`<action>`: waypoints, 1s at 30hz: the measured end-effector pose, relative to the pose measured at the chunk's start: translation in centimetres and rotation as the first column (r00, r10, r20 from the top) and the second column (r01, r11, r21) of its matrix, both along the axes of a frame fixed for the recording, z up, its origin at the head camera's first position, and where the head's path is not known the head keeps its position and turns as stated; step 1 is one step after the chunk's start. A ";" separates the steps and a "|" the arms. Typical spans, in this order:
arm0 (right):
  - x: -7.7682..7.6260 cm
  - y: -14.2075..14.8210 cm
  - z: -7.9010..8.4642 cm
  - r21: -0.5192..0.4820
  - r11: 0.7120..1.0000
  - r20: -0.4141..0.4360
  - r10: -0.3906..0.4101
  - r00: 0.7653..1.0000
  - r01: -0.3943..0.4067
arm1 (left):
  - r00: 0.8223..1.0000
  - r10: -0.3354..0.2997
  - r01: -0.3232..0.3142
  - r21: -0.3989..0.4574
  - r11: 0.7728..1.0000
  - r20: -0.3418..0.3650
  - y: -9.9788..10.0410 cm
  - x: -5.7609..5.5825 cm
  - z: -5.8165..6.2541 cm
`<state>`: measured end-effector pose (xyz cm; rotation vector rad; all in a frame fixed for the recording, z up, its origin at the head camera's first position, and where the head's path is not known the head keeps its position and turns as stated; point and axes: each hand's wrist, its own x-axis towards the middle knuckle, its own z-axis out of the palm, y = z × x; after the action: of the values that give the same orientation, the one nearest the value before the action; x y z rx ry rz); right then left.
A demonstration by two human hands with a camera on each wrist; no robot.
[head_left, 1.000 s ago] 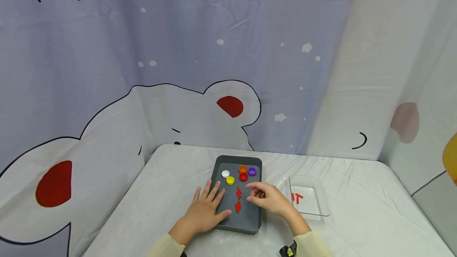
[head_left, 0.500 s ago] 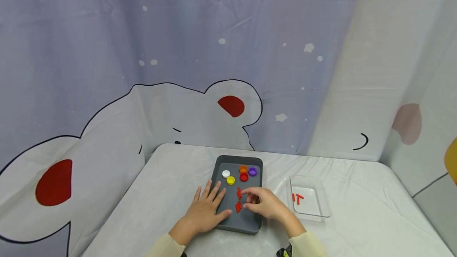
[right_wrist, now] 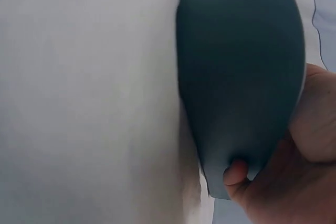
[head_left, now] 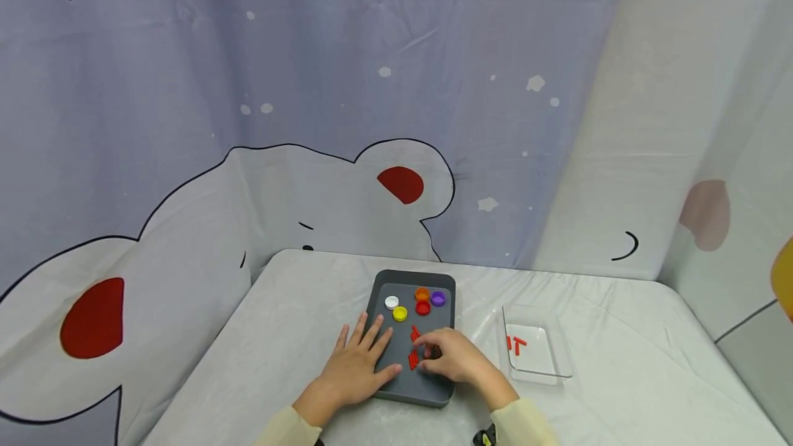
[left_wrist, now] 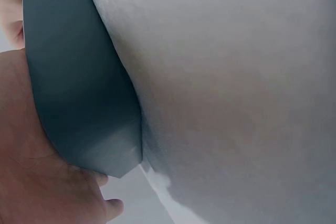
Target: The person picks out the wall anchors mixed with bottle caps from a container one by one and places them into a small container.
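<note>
My left hand lies with its fingers spread over the left edge of a dark grey tray. On the tray, my right hand is bent over two small groups of red sticks. Its index fingertip and thumb tip stand apart, right at the lower group; whether they pinch a stick I cannot tell. The upper group lies just beyond the index finger. Farther up the tray sit small round caps: white, yellow, orange, red and purple. Both wrist views mostly show the tray's outer side.
To the right of the tray stands a clear plastic box holding a few red sticks. A white cloth covers the table. Behind it hangs a printed curtain.
My right hand has moved left and down from the tray's right side to the lower red sticks. My left hand stays where it was.
</note>
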<state>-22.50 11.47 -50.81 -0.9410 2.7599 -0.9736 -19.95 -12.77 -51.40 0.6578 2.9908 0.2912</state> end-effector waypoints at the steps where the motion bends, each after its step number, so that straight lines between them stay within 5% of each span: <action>1: 0.0 -0.1 0.0 0.014 1.000 -0.010 -0.009 1.000 0.009 | 1.000 -0.001 0.001 -0.001 1.000 0.000 0.0 0.0 0.0; 16: 0.2 -0.9 -0.4 0.105 0.987 -0.042 -0.118 0.992 0.122 | 1.000 -0.007 0.007 -0.001 1.000 -0.006 0.0 0.1 0.0; 30: 0.3 -1.4 -0.5 0.156 0.975 -0.101 -0.143 0.985 0.157 | 1.000 -0.018 0.018 0.017 1.000 -0.013 0.0 0.2 0.2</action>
<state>-22.18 10.11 -51.29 -0.7790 2.9673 -0.7240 -19.75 -12.78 -51.20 0.6907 2.9962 0.3128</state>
